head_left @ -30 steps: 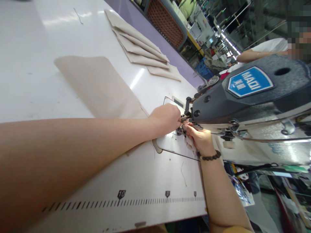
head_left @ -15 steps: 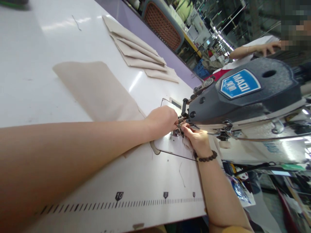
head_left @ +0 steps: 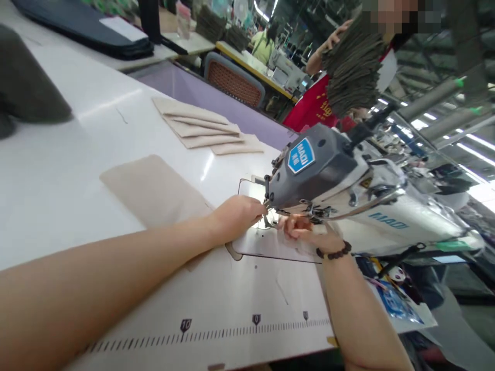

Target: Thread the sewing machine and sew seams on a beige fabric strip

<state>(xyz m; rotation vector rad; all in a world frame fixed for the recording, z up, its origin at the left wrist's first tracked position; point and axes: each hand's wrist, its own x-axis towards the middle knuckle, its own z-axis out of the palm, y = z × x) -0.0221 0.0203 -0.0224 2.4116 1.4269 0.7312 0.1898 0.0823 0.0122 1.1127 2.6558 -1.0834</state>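
My left hand (head_left: 242,214) reaches across the table to the needle area of a sewing machine (head_left: 313,170). Its thumb and fingers are pinched together there; whatever is between them is too small to make out. Just right of the needle is my right hand (head_left: 303,230), below the machine head, with a dark bead bracelet (head_left: 334,251) on the wrist. Its fingers look curled but are smeared by motion, so its hold is unclear. A beige cloth piece (head_left: 154,190) lies flat on the table, partly beneath my left forearm.
Several folded beige cloth pieces (head_left: 204,126) lie behind the flat one. A dark grey shape (head_left: 31,82) stands at the far left, before a dark stack (head_left: 88,31). Beyond the machine, a person holds a bundle of dark cloth (head_left: 351,67). A printed ruler (head_left: 216,332) runs along the front edge.
My right hand has drawn away from the needle to the right. My left hand stays by the needle. The view has tilted up, and the other person's dark cloth bundle now shows.
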